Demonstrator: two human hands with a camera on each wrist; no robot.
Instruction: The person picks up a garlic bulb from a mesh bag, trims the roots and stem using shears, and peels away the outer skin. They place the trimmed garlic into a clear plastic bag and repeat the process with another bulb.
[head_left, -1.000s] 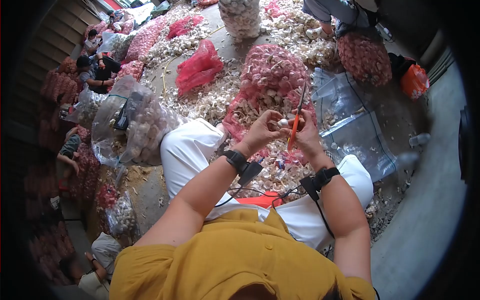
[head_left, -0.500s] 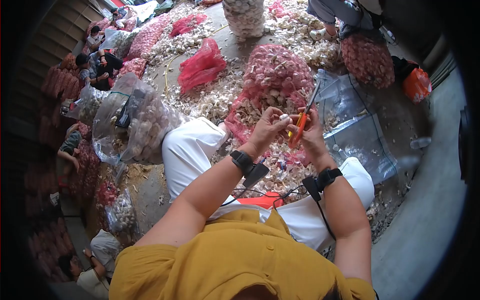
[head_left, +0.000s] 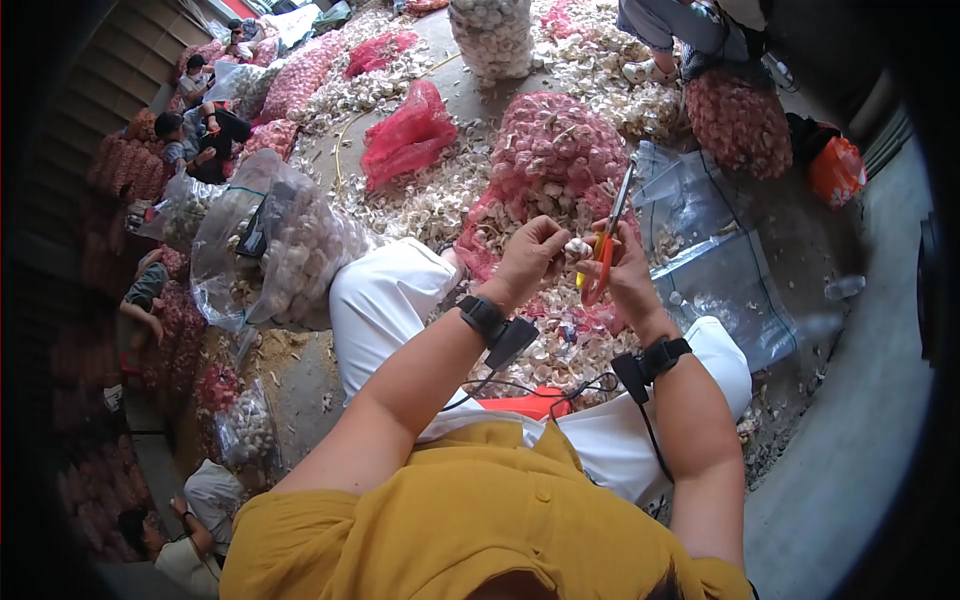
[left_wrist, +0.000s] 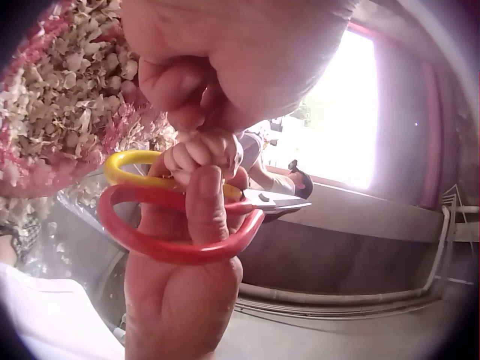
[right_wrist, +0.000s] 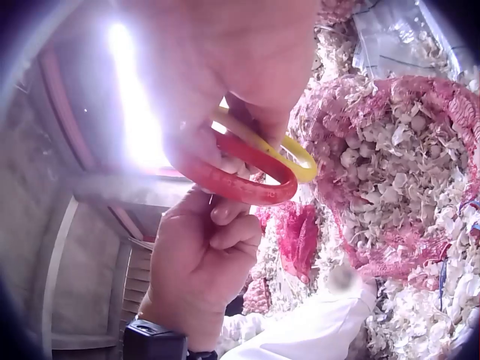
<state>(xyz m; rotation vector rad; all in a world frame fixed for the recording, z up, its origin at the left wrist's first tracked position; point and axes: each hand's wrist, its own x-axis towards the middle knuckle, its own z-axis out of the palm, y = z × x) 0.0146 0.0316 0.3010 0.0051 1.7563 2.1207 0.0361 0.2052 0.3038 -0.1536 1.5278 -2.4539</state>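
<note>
My right hand [head_left: 630,283] grips scissors [left_wrist: 180,255] with one red and one yellow handle loop, blades pointing up and away in the head view. Its thumb also pins a small whitish garlic bulb [left_wrist: 199,154] against its fingers. From the other side my left hand [head_left: 526,262] brings curled thumb and fingers together at the bulb's upper end, pinching there; the very tips are partly hidden. Beyond both hands stands a pink mesh sack [head_left: 550,140] of garlic, its near side open over loose bulbs and skins.
Peeled skins [head_left: 545,350] cover the floor before my legs. Clear plastic bags [head_left: 715,285] lie at right; a filled clear bag [head_left: 300,240] stands at left. A red mesh bag [head_left: 408,135] lies farther off. Other people [head_left: 180,140] sit among sacks.
The garlic bulb has passed from the left fingers towards the right hand's thumb. The scissors have turned so their red loop shows more. My left fingers have curled in closer.
</note>
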